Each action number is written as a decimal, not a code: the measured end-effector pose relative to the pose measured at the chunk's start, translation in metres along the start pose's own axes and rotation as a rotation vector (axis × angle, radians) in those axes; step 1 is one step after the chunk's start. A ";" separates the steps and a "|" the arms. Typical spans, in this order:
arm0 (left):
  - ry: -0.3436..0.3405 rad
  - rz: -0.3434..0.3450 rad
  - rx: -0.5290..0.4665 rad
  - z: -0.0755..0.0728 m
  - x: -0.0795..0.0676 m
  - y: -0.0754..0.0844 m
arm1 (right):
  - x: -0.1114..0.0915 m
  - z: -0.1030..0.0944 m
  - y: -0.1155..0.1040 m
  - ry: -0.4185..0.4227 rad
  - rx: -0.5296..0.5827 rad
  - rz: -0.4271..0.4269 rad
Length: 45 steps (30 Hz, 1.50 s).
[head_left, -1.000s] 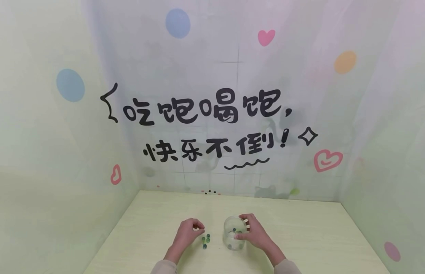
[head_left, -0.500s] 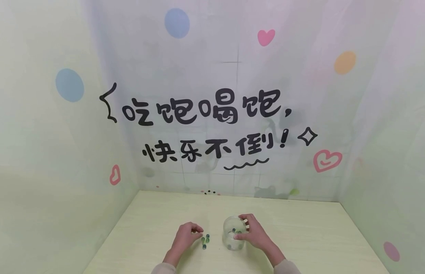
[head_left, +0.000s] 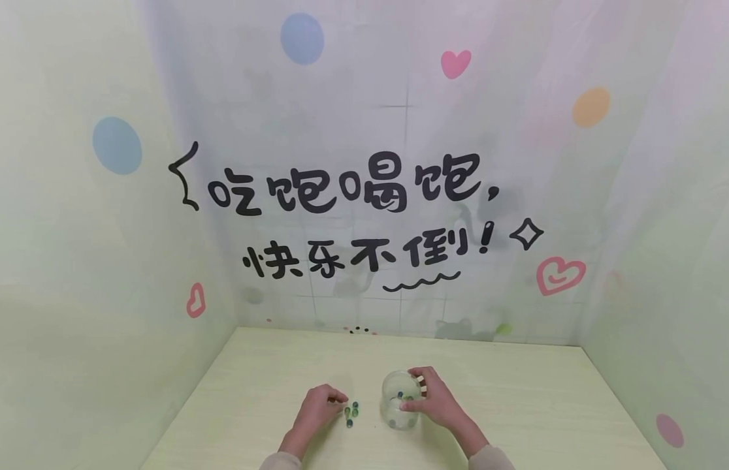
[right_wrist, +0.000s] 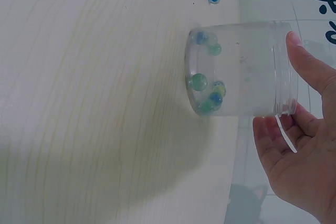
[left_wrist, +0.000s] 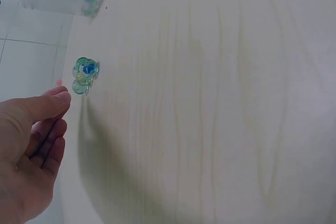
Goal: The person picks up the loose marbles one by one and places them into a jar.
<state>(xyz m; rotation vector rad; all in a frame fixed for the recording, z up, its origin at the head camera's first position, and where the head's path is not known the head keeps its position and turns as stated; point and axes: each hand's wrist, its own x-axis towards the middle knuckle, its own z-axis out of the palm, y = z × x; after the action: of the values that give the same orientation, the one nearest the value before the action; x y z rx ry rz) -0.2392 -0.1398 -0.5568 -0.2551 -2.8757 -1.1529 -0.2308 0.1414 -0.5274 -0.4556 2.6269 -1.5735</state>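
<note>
A small cluster of green and blue glass marbles (head_left: 349, 412) lies on the table, left of a clear jar (right_wrist: 244, 69). My left hand (head_left: 319, 408) is beside this cluster. In the left wrist view, the thumb and index fingertip come close together just short of the marbles (left_wrist: 85, 70), with no marble visible between them. My right hand (right_wrist: 310, 145) grips the jar near its rim, thumb on one side and fingers on the other. The jar stands upright, mouth upward, with several marbles (right_wrist: 210, 97) at its bottom.
The pale wood-grain table (head_left: 494, 385) reaches back to a printed curtain (head_left: 341, 117) with lettering, hearts and dots. More curtain closes off the left and right sides. A tiny dark speck (left_wrist: 106, 8) lies on the table near the jar.
My left hand has moved slightly down and nearer to me, settling beside the marble cluster. My right hand and the jar stay in place.
</note>
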 end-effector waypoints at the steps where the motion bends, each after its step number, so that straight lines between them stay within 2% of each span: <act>1: -0.003 0.010 0.003 0.000 0.000 -0.001 | 0.000 0.000 0.000 0.000 0.001 0.000; 23: -0.057 0.005 -0.023 0.007 -0.002 -0.009 | -0.002 0.001 -0.004 0.002 -0.004 -0.003; 35: -0.049 -0.041 -0.011 0.009 0.000 -0.010 | -0.002 0.000 -0.004 0.000 0.001 0.001; 45: -0.037 -0.027 -0.008 0.006 -0.002 -0.015 | 0.000 0.001 -0.003 0.011 -0.006 -0.004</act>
<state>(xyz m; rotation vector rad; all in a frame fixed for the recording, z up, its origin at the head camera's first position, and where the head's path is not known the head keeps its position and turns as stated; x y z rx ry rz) -0.2398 -0.1463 -0.5718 -0.2414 -2.9160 -1.1773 -0.2298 0.1397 -0.5252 -0.4535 2.6407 -1.5746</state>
